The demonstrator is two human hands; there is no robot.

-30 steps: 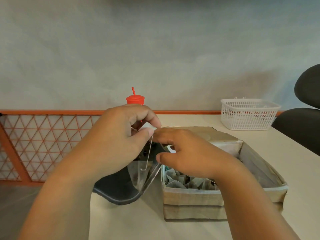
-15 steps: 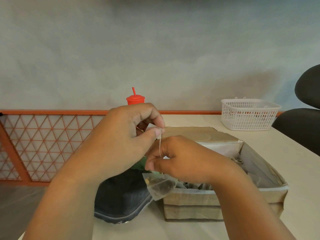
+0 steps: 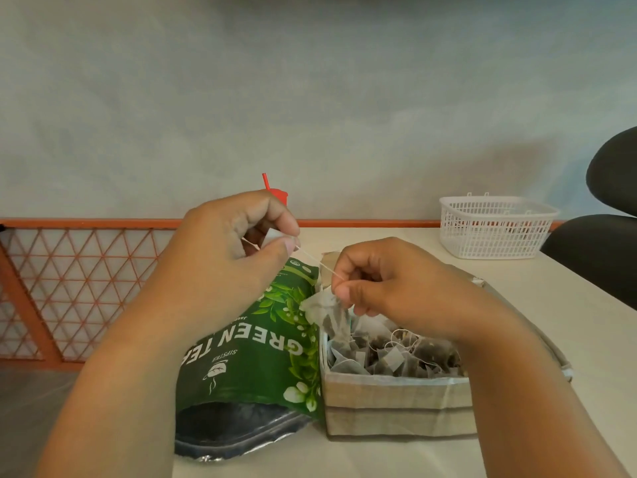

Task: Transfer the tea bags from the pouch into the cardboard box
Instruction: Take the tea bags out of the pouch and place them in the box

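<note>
A green tea pouch (image 3: pixel 255 360) lies on the table with its open mouth toward me. To its right stands the cardboard box (image 3: pixel 396 405), holding several tea bags. My left hand (image 3: pixel 220 263) pinches the white paper tag of a tea bag's string above the pouch. My right hand (image 3: pixel 389 288) pinches the top of that tea bag (image 3: pixel 327 315), which hangs over the box's left edge. The string runs taut between both hands.
A white plastic basket (image 3: pixel 496 225) sits at the table's back right. A red bottle cap (image 3: pixel 275 193) shows behind my left hand. A black chair (image 3: pixel 603 250) stands at the right. An orange lattice railing (image 3: pixel 79 281) runs along the left.
The pouch has dropped flat on the table, showing its green front. The tea bag has moved right and up over the box's edge, with the string pulled taut between my hands.
</note>
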